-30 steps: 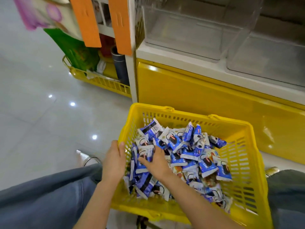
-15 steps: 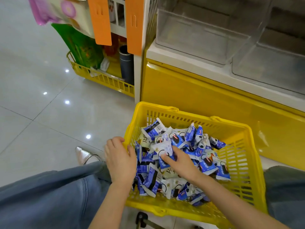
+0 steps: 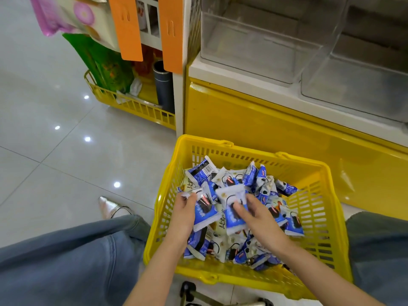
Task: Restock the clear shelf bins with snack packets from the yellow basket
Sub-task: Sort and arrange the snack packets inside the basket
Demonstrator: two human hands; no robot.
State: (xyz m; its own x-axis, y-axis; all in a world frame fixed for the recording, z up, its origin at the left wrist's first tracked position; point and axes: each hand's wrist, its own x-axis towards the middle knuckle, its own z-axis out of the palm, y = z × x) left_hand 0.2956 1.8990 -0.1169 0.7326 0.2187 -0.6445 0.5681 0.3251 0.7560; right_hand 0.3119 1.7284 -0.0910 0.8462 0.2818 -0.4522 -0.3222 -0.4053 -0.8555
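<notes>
A yellow slotted basket (image 3: 326, 219) stands on the floor between my knees, holding several blue-and-white snack packets (image 3: 260, 180). My left hand (image 3: 184, 214) grips a bunch of packets (image 3: 205, 209) lifted above the pile. My right hand (image 3: 257, 214) holds another blue-and-white packet (image 3: 231, 202) beside it, fingers curled round it. Two clear shelf bins stand on the white ledge above: one (image 3: 254, 45) in the middle, one (image 3: 362, 69) at the right. Both look to hold nothing.
The yellow cabinet front (image 3: 254, 120) rises right behind the basket. A second yellow wire basket (image 3: 132, 104) with bags and a dark cylinder (image 3: 163, 89) sits at the left. Orange tags (image 3: 128, 27) hang above it. Grey floor tiles (image 3: 66, 162) lie to the left.
Both hands have closed on packets and raised them off the pile; a second ago they were digging flat among the packets. The camera view has shifted slightly.
</notes>
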